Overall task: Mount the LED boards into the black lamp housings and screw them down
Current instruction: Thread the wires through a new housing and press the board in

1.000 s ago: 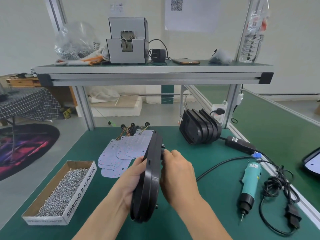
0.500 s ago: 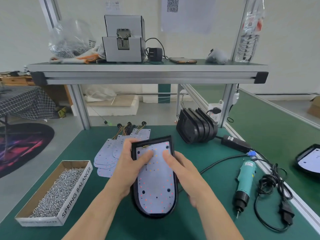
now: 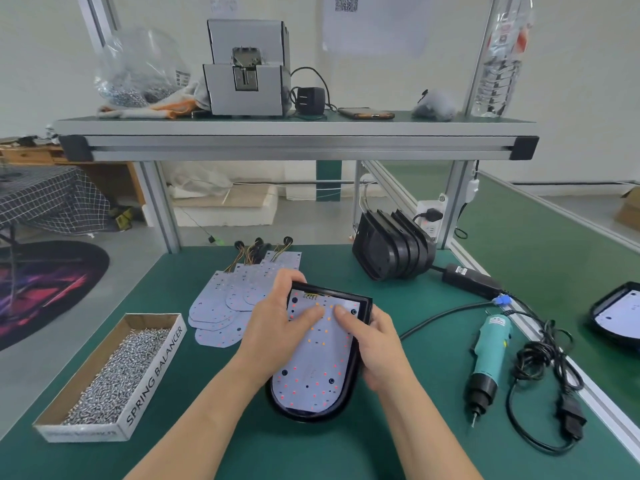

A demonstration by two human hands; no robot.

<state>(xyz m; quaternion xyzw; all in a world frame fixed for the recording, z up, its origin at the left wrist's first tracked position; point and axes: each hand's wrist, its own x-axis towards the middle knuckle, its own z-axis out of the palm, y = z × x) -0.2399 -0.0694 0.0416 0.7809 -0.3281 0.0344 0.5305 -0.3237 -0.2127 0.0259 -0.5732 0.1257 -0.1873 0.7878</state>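
Observation:
A black lamp housing (image 3: 346,386) lies face up on the green mat in front of me, with a pale LED board (image 3: 313,368) seated inside it. My left hand (image 3: 277,323) grips the housing's upper left rim, thumb pressing on the board. My right hand (image 3: 372,341) holds the right rim, thumb on the board too. Several loose LED boards (image 3: 221,306) with wires lie fanned out behind the left hand. A stack of empty black housings (image 3: 391,251) stands on edge at the back right. A teal electric screwdriver (image 3: 488,355) lies to the right.
A cardboard box of screws (image 3: 114,375) sits at the left front. The screwdriver's black cable (image 3: 540,382) and power brick (image 3: 471,280) trail along the right edge. Another housing with a board (image 3: 616,313) rests on the neighbouring bench. An overhead shelf (image 3: 294,140) carries a screw feeder.
The housing went from being held on edge to lying face up on the mat. Both thumbs have since slid up onto the board's upper part.

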